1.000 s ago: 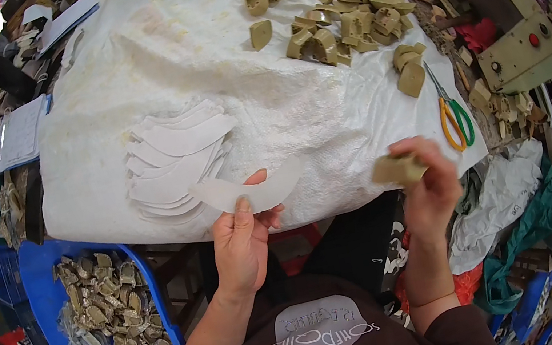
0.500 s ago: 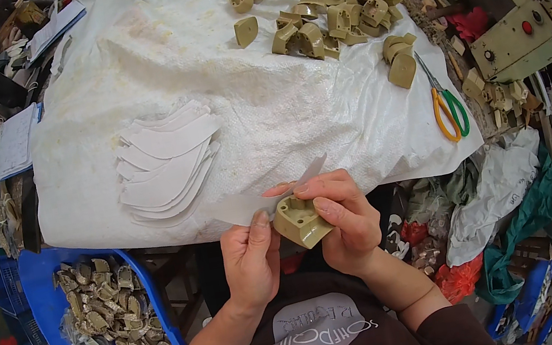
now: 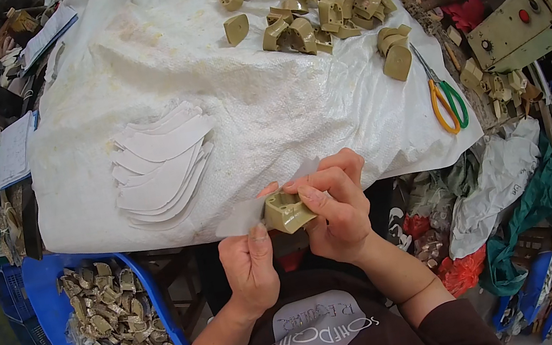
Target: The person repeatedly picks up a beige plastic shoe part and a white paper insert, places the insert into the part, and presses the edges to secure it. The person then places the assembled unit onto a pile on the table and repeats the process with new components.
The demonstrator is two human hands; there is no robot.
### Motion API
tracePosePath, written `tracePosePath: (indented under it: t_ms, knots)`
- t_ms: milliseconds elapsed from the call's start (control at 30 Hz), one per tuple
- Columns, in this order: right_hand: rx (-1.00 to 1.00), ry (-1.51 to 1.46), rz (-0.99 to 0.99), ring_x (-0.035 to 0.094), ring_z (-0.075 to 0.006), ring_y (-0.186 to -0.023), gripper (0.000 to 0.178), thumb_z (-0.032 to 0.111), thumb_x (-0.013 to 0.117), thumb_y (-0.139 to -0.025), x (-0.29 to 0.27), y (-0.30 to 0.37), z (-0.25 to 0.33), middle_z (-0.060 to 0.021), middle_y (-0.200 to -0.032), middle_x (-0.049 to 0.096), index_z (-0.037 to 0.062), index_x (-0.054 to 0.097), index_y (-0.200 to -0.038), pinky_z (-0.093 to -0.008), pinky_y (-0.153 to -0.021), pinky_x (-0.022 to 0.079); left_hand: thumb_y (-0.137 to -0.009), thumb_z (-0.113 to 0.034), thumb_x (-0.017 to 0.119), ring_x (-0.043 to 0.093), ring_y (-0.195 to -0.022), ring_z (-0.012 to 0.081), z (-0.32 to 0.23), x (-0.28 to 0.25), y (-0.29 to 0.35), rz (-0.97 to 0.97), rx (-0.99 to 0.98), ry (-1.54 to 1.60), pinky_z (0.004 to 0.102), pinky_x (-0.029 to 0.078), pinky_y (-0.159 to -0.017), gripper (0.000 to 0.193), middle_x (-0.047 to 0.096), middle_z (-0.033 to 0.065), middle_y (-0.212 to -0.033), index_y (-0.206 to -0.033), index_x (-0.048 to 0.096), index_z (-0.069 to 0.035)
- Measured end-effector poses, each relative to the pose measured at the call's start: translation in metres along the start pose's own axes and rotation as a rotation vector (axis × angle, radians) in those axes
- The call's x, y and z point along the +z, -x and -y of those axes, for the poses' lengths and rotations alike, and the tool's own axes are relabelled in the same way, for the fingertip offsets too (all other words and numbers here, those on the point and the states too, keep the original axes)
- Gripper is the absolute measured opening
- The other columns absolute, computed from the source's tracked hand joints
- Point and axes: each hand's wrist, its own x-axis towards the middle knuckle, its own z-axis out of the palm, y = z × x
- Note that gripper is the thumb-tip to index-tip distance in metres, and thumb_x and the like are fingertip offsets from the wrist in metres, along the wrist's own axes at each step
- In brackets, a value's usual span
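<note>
At the near edge of the white sheet (image 3: 231,128), the left hand (image 3: 251,271) pinches a curved white strip (image 3: 237,221), and the right hand (image 3: 339,209) grips a tan block (image 3: 288,215) against it

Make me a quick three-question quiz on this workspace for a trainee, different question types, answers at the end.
1. True or false: both handle loops of the scissors are green.

2. What is stacked on the left part of the white sheet?
A) red cloth
B) curved white strips
C) clear bags

3. What does the left hand pinch, and what does the right hand grip?

Key:
1. False; one is green, the other orange.
2. B.
3. The left hand pinches a white strip; the right hand grips a tan block.
</note>
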Motion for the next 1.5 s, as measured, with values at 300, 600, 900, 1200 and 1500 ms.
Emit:
tracePosePath:
  t_ms: [300,600,900,1200,1500]
  knots:
    - [0.042,0.27,0.261,0.05,-0.0207,-0.08,0.035,0.01,0.068,-0.06,-0.019,-0.017,0.017,0.0,-0.087,0.056,0.0157,0.062,-0.094,-0.0442,-0.076,0.027,-0.089,0.0,0.052,0.062,-0.076,0.0158,-0.017,-0.017,-0.012,-0.041,0.126,-0.289,0.0243,0.047,-0.069,0.018,0.067,0.0148,-0.09,-0.102,0.062,0.007]
    - [0.044,0.285,0.379,0.049,-0.0207,-0.08,0.031,0.008,0.064,-0.062,-0.015,-0.009,0.01,0.0,-0.08,0.048,0.0129,0.058,-0.092,-0.0446,-0.078,0.025,-0.086,0.002,0.057,0.06,-0.072,0.0197,0.0,-0.006,-0.007,-0.057,0.307,-0.503,0.0274,0.048,-0.066,0.018,0.064,0.0148,-0.086,-0.103,0.063,0.005]
    - [0.207,-0.245,0.249,0.049,-0.0227,-0.076,0.036,0.001,0.071,-0.065,-0.014,0.004,-0.01,-0.004,-0.08,0.052,0.007,0.057,-0.098,-0.0386,-0.076,0.03,-0.083,0.002,0.062,0.053,-0.071,0.0219,0.014,-0.01,-0.011,0.003,0.289,-0.256,0.0306,0.043,-0.061,0.021,0.061,0.0099,-0.083,-0.103,0.067,-0.003]
    - [0.265,-0.381,0.421,0.048,-0.0247,-0.076,0.034,0.001,0.072,-0.064,-0.019,-0.004,0.003,-0.0064,-0.079,0.051,0.0048,0.058,-0.095,-0.0364,-0.074,0.032,-0.076,-0.007,0.072,0.046,-0.061,0.0223,0.013,-0.009,-0.017,0.039,0.524,-0.435,0.0297,0.039,-0.054,0.015,0.047,0.0049,-0.065,-0.079,0.058,-0.003]
    - [0.132,-0.21,0.353,0.052,-0.0253,-0.086,0.039,0.003,0.075,-0.061,-0.018,-0.003,0.0,-0.0068,-0.095,0.059,0.0059,0.06,-0.097,-0.0376,-0.077,0.038,-0.06,-0.004,0.079,0.049,-0.072,0.0216,0.011,-0.019,-0.015,-0.01,0.66,-0.522,0.0301,0.039,-0.063,0.029,0.051,0.0003,-0.074,-0.086,0.068,-0.009]
